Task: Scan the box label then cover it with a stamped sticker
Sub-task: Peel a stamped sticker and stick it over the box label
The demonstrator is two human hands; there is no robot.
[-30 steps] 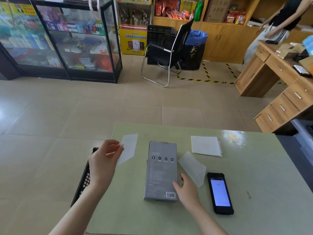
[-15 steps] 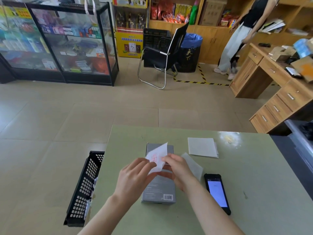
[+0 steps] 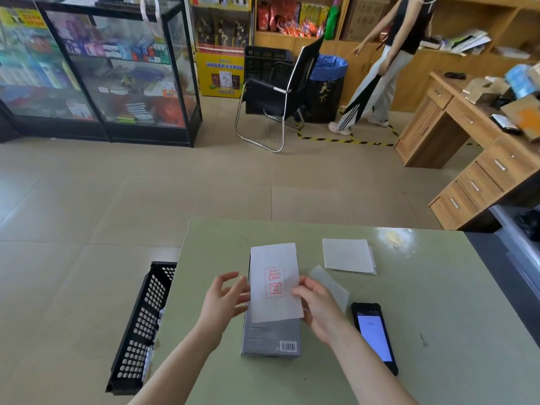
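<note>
A grey box (image 3: 270, 339) lies lengthwise on the green table (image 3: 438, 317), its barcode label (image 3: 288, 346) uncovered at the near right corner. A white sticker (image 3: 276, 282) with a red stamp faces up over the far half of the box. My right hand (image 3: 320, 308) pinches the sticker's right edge. My left hand (image 3: 223, 299) hovers at the sticker's left edge, fingers spread, apparently not gripping it. A black handheld scanner (image 3: 375, 336) with a lit screen lies to the right of the box.
A peeled backing sheet (image 3: 331, 285) lies behind my right hand, and a stack of white sheets (image 3: 347, 255) sits further back. A black plastic crate (image 3: 140, 325) stands left of the table. Beyond are a chair (image 3: 277, 95), a wooden desk (image 3: 482, 147) and a person walking (image 3: 380, 68).
The sticker passed from my left hand to my right, was turned stamp side up and now lies spread over the box's far half. My left hand has opened beside it.
</note>
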